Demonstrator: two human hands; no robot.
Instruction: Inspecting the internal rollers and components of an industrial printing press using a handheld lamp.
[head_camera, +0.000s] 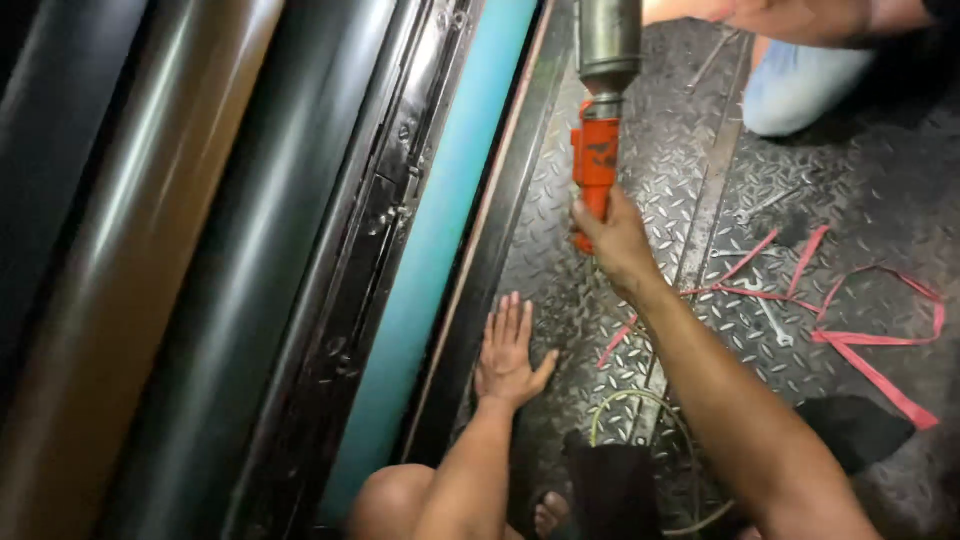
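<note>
Gripping the orange tool beside the rollers

Looking down from the head camera, we have our right hand (615, 240) wrapped around the lower end of an orange tool (593, 165), fingers pressed together about its body. The tool points away from us, and its far end meets a grey metal cylinder (608, 40). Our left hand (508, 352) lies flat on the steel tread-plate floor (690, 180), fingers spread, holding nothing, just beside the blue roller (440, 220). Right of our right-hand fingers lie a wrench (775, 325) and a loose red strap (860, 340); beyond them another person's hand (790, 15) reaches in. We judge the step to be seating the tool against the cylinder; next calls for a steady, aligned push.
</note>
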